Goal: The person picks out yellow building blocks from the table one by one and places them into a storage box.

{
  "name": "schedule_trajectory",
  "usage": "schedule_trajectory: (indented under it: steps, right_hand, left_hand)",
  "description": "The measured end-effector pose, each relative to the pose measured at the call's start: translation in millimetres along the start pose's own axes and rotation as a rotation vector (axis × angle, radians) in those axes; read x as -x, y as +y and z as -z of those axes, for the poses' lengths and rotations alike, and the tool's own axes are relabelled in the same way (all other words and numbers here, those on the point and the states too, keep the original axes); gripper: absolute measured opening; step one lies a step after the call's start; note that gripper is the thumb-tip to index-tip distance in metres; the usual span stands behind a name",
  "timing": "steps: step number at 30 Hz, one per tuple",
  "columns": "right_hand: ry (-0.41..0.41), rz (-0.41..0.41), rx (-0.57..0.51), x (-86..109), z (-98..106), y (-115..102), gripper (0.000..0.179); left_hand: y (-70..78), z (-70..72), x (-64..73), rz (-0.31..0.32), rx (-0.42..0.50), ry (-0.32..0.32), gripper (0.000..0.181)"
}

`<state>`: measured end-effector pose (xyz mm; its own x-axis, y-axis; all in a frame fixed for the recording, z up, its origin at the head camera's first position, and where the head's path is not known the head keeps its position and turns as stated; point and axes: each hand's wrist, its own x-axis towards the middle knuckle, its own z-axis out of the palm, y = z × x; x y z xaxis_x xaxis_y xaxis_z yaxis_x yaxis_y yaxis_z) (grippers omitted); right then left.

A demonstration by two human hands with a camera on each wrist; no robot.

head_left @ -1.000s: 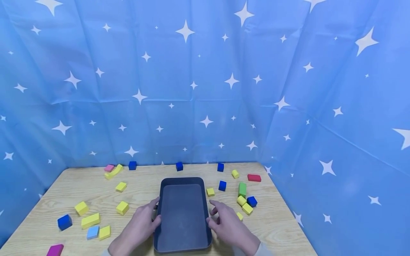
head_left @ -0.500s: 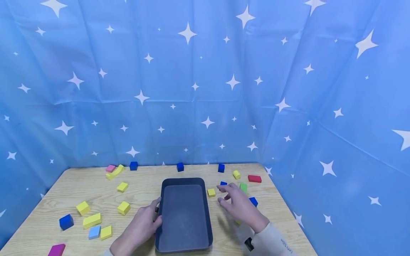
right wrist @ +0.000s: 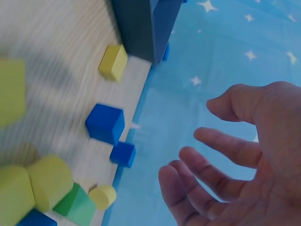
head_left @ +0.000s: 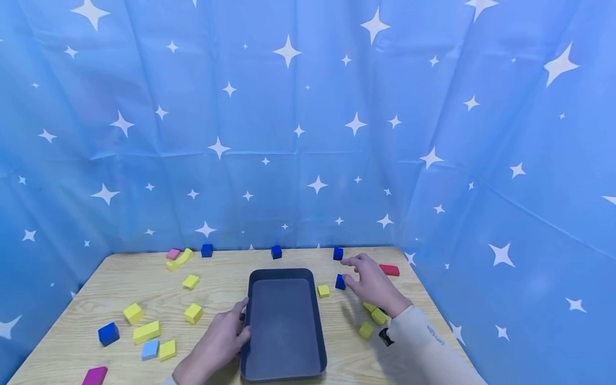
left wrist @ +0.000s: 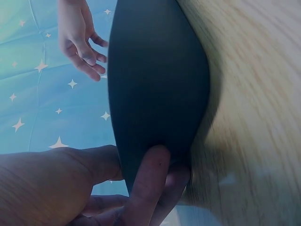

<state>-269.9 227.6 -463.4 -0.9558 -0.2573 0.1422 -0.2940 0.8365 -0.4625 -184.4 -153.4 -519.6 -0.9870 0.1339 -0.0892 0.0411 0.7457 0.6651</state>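
A dark rectangular tray [head_left: 284, 326] stands on the wooden table. My left hand [head_left: 216, 337] grips its left rim, with the thumb over the edge and fingers against the outer wall [left wrist: 160, 84], as the left wrist view shows. Over the blocks on the right, my right hand [head_left: 375, 286] is held in the air, palm bare and fingers loosely bent. Nearest to its fingertips are a blue cube [head_left: 340, 282] and another blue cube [head_left: 338, 254] farther back. A green block [right wrist: 77, 205] and a yellow cylinder [right wrist: 102, 196] are hidden behind this hand in the head view.
Yellow blocks, a dark blue cube [head_left: 108, 334], a light blue block [head_left: 150, 349] and a magenta block [head_left: 94, 375] lie left of the tray. A red block [head_left: 389, 270] lies at the right edge. Starry blue curtains [head_left: 308, 133] enclose the table.
My right hand has left the tray's right side and moved right and forward over the blocks. The left hand still grips the tray. The head view has shifted slightly.
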Motion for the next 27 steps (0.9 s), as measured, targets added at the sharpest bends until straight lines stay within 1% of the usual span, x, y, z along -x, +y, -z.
schedule_trajectory:
  steps: [2,6,9,12,15,20,23,27]
  right_hand:
    - [-0.002,-0.005,0.013,-7.8,0,7,0.039]
    - [-0.012,-0.021,0.035,-22.1,1,18,0.041]
    - [-0.025,-0.023,0.040,-30.5,1,25,0.042]
    - [-0.038,-0.010,0.040,-37.1,1,32,0.042]
    - [-0.040,0.004,0.048,-44.0,1,37,0.042]
    - [-0.060,-0.014,0.062,-53.8,1,51,0.044]
    - [-0.078,-0.017,0.056,-59.9,0,61,0.043]
    - [-0.104,-0.042,0.035,-68.1,-5,73,0.043]
  left_hand:
    - [0.6,0.3,-1.5,0.010,-0.003,-0.009,0.070]
    - [1.6,1.8,-4.4,0.006,-0.022,-0.001,0.070]
    - [2.3,2.5,-5.3,0.012,-0.031,-0.009,0.071]
    - [2.8,2.4,-5.0,0.031,-0.017,-0.031,0.072]
    - [2.2,2.7,-3.7,0.035,-0.005,-0.033,0.072]
    - [2.2,2.2,-4.6,0.043,-0.004,-0.043,0.071]
    - [3.6,1.8,-5.8,0.051,-0.009,-0.046,0.069]
    - [6.3,1.9,-9.3,0.048,-0.027,-0.037,0.065]
